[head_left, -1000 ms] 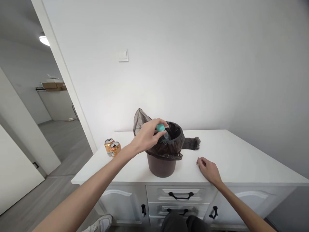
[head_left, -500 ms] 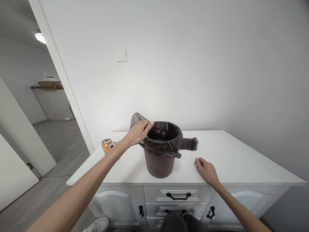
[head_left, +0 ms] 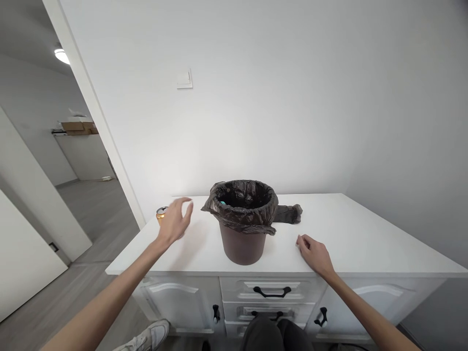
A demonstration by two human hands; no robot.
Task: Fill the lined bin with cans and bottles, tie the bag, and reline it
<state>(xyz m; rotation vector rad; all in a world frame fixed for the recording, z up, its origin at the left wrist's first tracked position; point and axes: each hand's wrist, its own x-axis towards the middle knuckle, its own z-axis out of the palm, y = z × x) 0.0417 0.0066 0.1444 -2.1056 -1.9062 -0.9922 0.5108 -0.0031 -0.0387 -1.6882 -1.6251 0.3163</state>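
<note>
A brown trash bin stands upright on the white cabinet top, lined with a dark plastic bag folded over its rim. Something small and teal shows just inside the bag's left edge. My left hand hovers left of the bin, open and holding nothing, thumb and fingers apart. Partly hidden behind it is an orange drink can; whether a second can is there I cannot see. My right hand rests on the cabinet top right of the bin, fingers curled closed with nothing visible in them.
A strip of dark plastic bag lies right of the bin. The white cabinet has black handles and stands against a wall with a light switch. An open doorway is at the left.
My left hand has let go of the bag's left rim and moved left, toward the cans. The bag edge there has dropped down. My right hand stays in place.
</note>
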